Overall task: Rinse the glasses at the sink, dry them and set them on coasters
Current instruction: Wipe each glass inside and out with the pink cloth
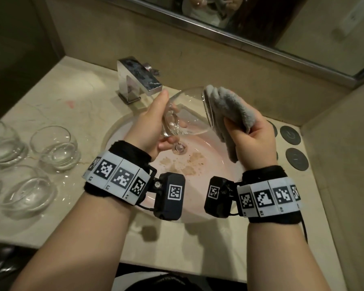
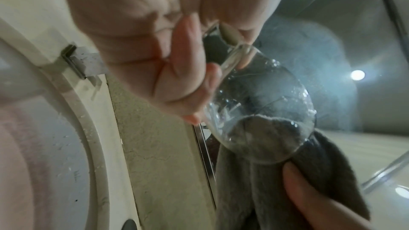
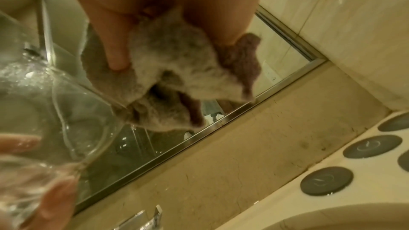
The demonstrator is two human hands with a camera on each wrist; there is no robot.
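- While drying is the step in hand, the left hand (image 1: pixel 153 122) has its grip wrapped round the glass (image 1: pixel 187 114), tipped on its side above the sink (image 1: pixel 208 206).
- Right hand (image 1: pixel 252 141) clamps a grey cloth (image 1: pixel 229 108) at the glass's mouth.
- Next, I judge, the cloth must be worked inside, gently.
- Coasters (image 1: pixel 290 135) wait on the desk (image 1: pixel 177 244) to the right; other glasses (image 1: pixel 55 148) stand to the left.

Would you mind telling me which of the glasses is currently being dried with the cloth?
The stemmed wine glass gripped in the left hand over the sink, with the grey cloth at its rim; the stemless glasses sit untouched on the counter.
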